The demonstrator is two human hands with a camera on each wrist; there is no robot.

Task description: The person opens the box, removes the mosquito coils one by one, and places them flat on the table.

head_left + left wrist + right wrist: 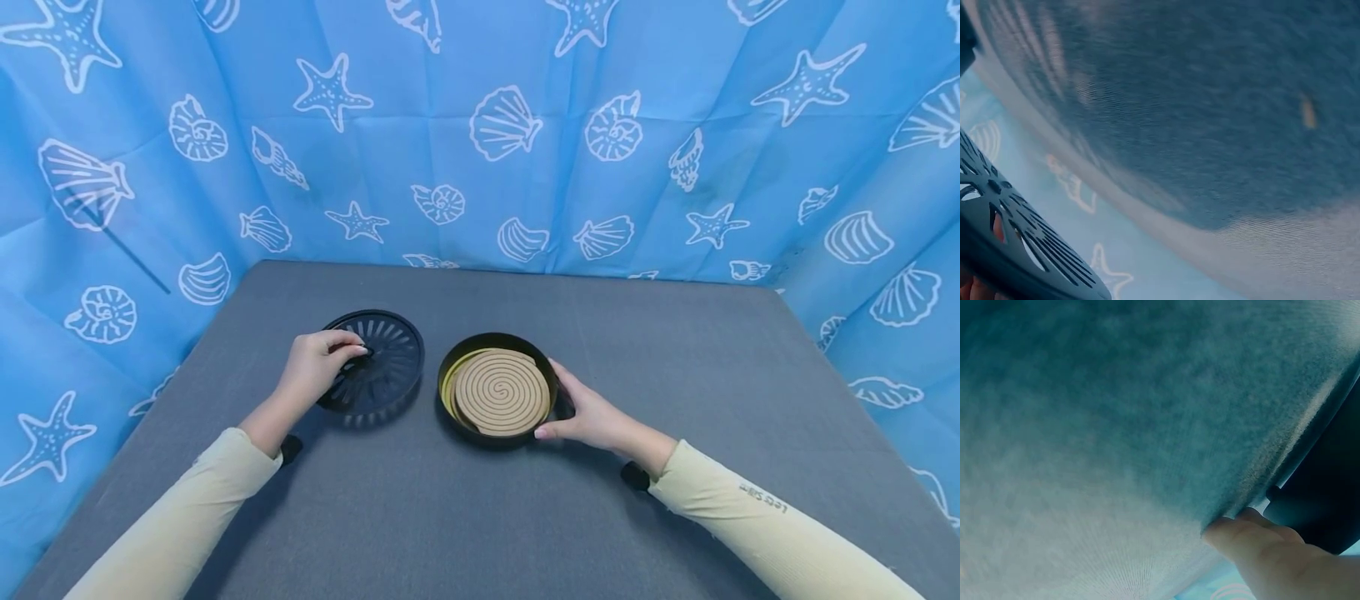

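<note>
The left hand point(326, 358) is pinching the knob point(367, 352) of the slotted lid point(393, 375), its grip closed between thumb and fingers, holding it just above the bench point(420, 517); beside it, the right hand point(581, 410) is clasping the right side of the tin point(491, 442), its grip widely spread, while a tan coil point(502, 392) is lying inside

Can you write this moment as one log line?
left hand: pinches knob of slotted lid; right hand: grips black pan; in pan: beige spiral
</note>
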